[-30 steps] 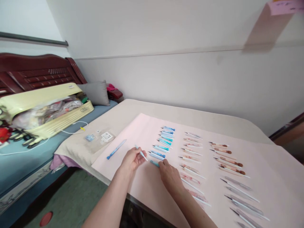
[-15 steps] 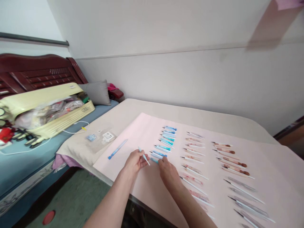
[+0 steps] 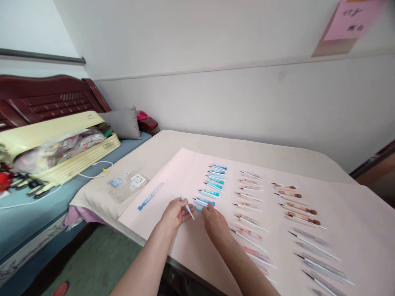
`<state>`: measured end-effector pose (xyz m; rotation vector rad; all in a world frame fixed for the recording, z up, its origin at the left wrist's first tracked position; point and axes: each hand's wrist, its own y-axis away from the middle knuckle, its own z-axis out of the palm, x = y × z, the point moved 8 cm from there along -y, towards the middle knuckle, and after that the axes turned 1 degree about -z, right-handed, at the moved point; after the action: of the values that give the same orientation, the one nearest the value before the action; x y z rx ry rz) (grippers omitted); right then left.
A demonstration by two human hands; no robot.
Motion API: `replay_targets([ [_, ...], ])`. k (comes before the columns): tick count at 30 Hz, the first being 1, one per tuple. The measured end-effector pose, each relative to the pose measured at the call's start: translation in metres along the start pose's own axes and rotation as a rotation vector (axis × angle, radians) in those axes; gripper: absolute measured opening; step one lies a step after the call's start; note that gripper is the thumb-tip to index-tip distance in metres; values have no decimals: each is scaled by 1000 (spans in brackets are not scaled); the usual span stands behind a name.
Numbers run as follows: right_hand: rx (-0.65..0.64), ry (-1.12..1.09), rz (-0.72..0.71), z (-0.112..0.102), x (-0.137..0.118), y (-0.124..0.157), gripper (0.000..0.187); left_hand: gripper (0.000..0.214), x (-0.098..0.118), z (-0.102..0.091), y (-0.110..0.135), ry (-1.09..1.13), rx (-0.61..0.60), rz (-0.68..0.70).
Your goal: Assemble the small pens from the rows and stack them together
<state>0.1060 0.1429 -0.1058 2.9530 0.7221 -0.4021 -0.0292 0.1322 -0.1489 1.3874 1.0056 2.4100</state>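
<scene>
My left hand is closed on a slim pale blue pen, its white tip slanting down toward the sheet. Close to its right, my right hand has its fingers pinched at a small light blue pen piece, partly hidden by the fingers. Just beyond lies the nearest blue pen set, at the front of a column of blue pens with dark-tipped white refills. A single blue pen barrel rests on the pink sheet, left of my hands.
Pinkish pens, brown-topped pens and grey pens lie in columns to the right. Clear plastic packaging lies at the table's left. A yellow suitcase of bagged items stands open on the bed. A pink note hangs on the wall.
The view has shifted slightly, bringing more of the pink note into sight. Both hands stay almost in place with the same grips; the pen in my left hand is slightly lower.
</scene>
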Motion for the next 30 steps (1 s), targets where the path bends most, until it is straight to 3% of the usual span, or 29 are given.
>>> replay_targets([
  [5, 40, -189, 55, -3, 10, 0, 28, 13, 6, 6, 6, 17, -37, 14],
  [10, 90, -450, 82, -16, 20, -3, 19, 14, 31, 18, 23, 195, -135, 119],
  [16, 56, -1334, 120, -23, 22, -1, 21, 6, 39, 18, 38, 391, -23, 145],
  [22, 147, -1145, 60, -47, 20, 7, 15, 7, 51, 27, 44, 545, 62, 214],
  [30, 197, -869, 64, -63, 25, 18, 21, 8, 49, 32, 42, 469, 91, 295],
])
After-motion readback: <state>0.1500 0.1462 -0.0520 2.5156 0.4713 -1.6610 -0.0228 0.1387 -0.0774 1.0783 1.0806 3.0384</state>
